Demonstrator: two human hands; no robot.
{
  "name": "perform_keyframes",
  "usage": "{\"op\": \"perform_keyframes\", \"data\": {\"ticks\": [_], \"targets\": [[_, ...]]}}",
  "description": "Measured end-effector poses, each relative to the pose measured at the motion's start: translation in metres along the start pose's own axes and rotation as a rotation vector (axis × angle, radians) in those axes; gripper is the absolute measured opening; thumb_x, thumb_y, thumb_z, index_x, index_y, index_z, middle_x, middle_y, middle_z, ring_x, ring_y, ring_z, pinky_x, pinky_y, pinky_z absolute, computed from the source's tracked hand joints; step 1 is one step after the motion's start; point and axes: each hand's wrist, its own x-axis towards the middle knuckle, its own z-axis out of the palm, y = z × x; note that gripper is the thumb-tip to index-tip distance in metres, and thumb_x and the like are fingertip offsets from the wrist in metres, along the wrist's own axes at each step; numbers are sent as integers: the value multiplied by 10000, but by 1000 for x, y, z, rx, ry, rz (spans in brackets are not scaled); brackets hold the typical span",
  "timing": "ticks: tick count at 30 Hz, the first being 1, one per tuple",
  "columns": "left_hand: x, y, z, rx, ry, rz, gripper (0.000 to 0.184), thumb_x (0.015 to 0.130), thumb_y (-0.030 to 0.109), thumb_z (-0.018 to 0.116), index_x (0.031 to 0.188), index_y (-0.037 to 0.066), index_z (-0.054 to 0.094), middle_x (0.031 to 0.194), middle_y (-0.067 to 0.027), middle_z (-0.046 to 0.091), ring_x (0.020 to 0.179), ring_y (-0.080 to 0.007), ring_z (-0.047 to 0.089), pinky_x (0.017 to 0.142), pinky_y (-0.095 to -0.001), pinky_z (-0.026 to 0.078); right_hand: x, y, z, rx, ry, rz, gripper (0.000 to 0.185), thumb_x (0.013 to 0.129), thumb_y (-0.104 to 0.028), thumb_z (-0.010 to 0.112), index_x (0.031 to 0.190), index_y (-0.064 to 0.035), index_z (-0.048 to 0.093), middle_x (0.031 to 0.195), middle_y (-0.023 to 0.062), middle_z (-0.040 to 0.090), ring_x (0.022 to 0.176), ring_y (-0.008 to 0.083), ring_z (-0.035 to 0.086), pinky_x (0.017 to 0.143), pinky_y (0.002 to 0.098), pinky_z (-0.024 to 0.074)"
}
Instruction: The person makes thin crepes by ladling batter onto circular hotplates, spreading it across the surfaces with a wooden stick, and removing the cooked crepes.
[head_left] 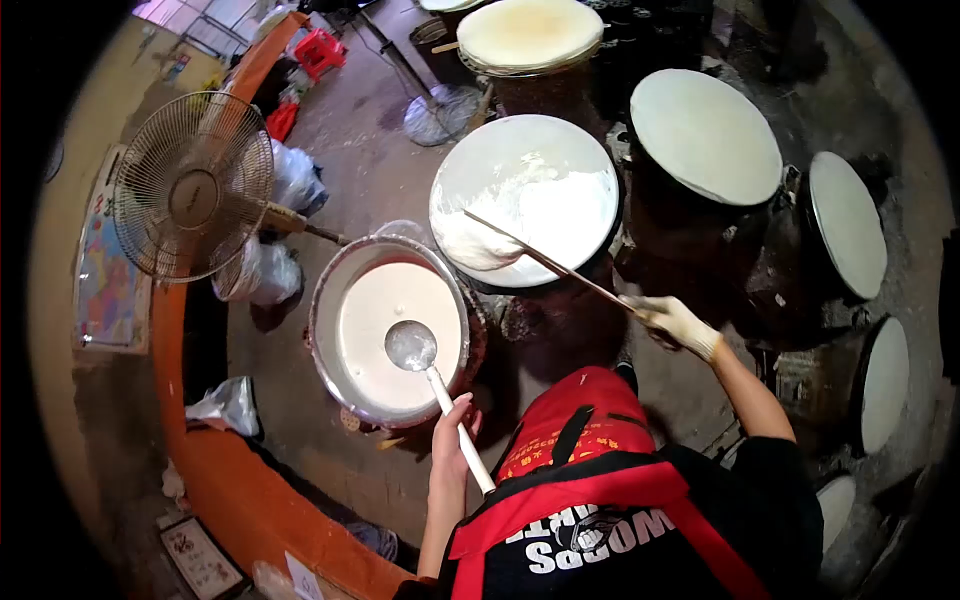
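Note:
Bare fingers of my left hand (455, 445) are wrapped round the long white handle of a ladle (411, 346). The ladle's round bowl is over the pale batter (375, 300) in a large metal pot (322, 340). In a whitish glove, my right hand (678, 326) grips a long thin stick (570, 274). That stick reaches left across a round griddle (470, 175), its far part at the edge of a thick white batter mound (482, 243). Batter is smeared over the griddle's right and lower area, thinner towards the top.
More round griddles with pale sheets stand at the back (530, 35), right (705, 135) and far right (848, 225). A standing fan (195, 200) is left of the pot, near an orange ledge (235, 490). A red stool (318, 52) is farther back.

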Motion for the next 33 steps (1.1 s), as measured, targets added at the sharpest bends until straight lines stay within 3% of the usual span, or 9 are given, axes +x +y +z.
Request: {"op": "perform_keyframes", "data": {"ticks": [4, 7, 12, 15, 17, 23, 25, 27, 33], "targets": [[21, -11, -43, 39, 19, 22, 117, 830, 100, 637, 937, 64, 607, 831, -11, 621, 795, -120, 591, 761, -269, 485, -49, 45, 33, 354, 227, 88, 410, 921, -239, 476, 1324, -162, 470, 571, -76, 344, 400, 49, 297, 359, 211, 256], [5, -14, -83, 17, 95, 5, 142, 842, 114, 624, 963, 42, 599, 892, -39, 629, 831, -131, 592, 751, -267, 495, 7, 2, 139, 694, 344, 87, 420, 938, -249, 405, 1357, -222, 393, 498, -75, 268, 353, 51, 250, 324, 216, 231], [-29, -32, -150, -166, 241, 36, 264, 817, 81, 645, 1062, 17, 569, 974, -39, 584, 916, -114, 554, 857, -270, 463, 233, 9, 280, -36, 701, -380, 407, 910, -168, 411, 1307, -90, 456, 823, 53, 586, 505, 106, 494, 513, 256, 456], [-47, -55, -190, -182, 340, 61, 318, 820, 101, 647, 1110, 35, 537, 1104, -26, 563, 1027, -112, 522, 912, -283, 428, 300, -37, 321, 198, 635, -165, 346, 877, -153, 451, 1190, -13, 499, 951, 243, 613, 886, 370, 596, 815, 414, 454], [-59, -61, -193, -170, 406, 46, 307, 814, 117, 655, 1096, 48, 556, 1081, -19, 572, 1024, -100, 519, 907, -276, 420, 308, -50, 333, 148, 854, -194, 300, 878, -131, 443, 1140, 0, 508, 991, 269, 593, 899, 400, 581, 807, 427, 446], [-53, -74, -214, -240, 286, -50, 264, 802, 117, 658, 1052, 67, 591, 997, 0, 588, 968, -82, 518, 896, -266, 412, 233, -3, 331, 275, 828, -114, 416, 930, -222, 444, 1298, -30, 432, 1090, 240, 590, 1020, 340, 576, 877, 371, 430], [-42, -71, -210, -207, 235, -54, 241, 821, 120, 627, 1051, 57, 596, 1009, 6, 588, 971, -83, 513, 914, -275, 407, 268, 79, 319, -12, 1147, -437, 419, 950, -405, 408, 1287, -160, 453, 728, 62, 564, 498, 163, 517, 433, 331, 425], [-40, -60, -191, -185, 234, -16, 137, 844, 95, 602, 968, 57, 646, 833, 14, 603, 781, -81, 561, 819, -253, 479, 184, 36, 291, 420, 694, -120, 364, 957, -306, 408, 1316, -246, 389, 601, -42, 403, 410, 57, 365, 346, 221, 323], [-39, -49, -163, -131, 159, 70, 175, 854, 87, 591, 1014, 16, 607, 903, -21, 596, 823, -102, 565, 812, -263, 496, 139, 0, 216, 798, 726, -2, 286, 951, -234, 389, 1227, -264, 458, 567, -26, 417, 378, 98, 370, 328, 243, 296]]}}
